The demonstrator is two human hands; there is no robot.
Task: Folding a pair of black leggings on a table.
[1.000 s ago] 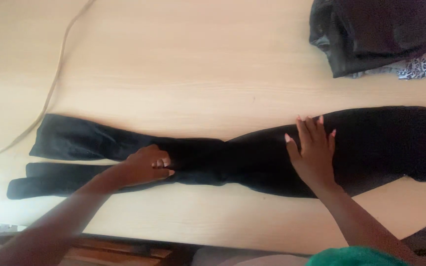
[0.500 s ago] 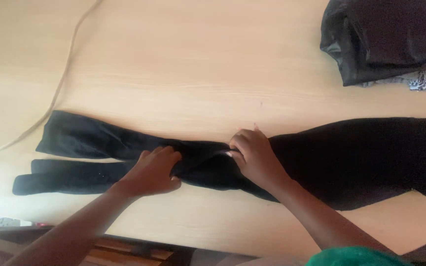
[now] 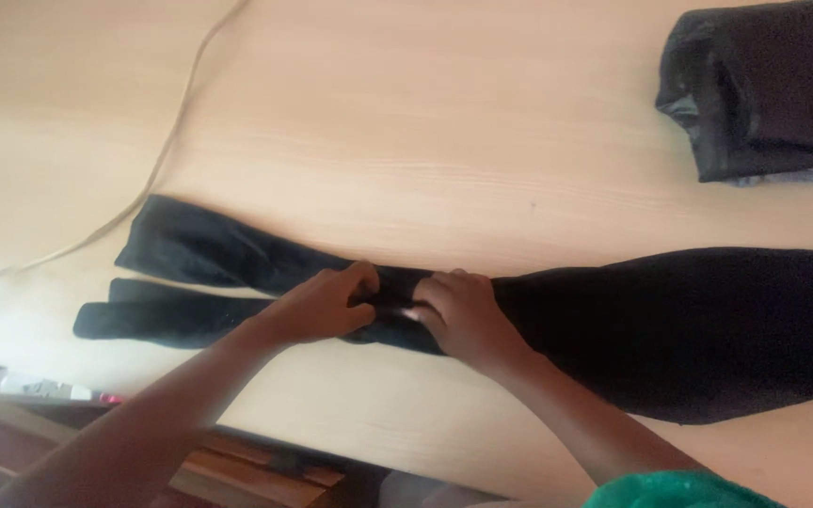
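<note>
Black garment [image 3: 670,329]: flat on table [image 3: 425,132], narrow middle pinched under both sets of fingers. Left hand [image 3: 317,306], right hand [image 3: 458,315]: curled, gripping cloth. Handling: hold both layers together, edges aligned.

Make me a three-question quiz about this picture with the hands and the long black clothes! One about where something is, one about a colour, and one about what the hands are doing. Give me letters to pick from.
1. Where is the folded dark pile?
A. Top right corner of the table
B. Under the hands
C. On the floor

2. What colour is the long garment lying across the table?
A. Red
B. Black
C. Yellow

3. What are the left hand and right hand doing?
A. Raised in the air
B. Holding the cord
C. Pressed close together on the garment's narrow middle

Answers: 1 A, the pile sits at the upper right edge. 2 B, the cloth is black throughout. 3 C, both hands rest on the garment, while the pale cord lies untouched.
</note>
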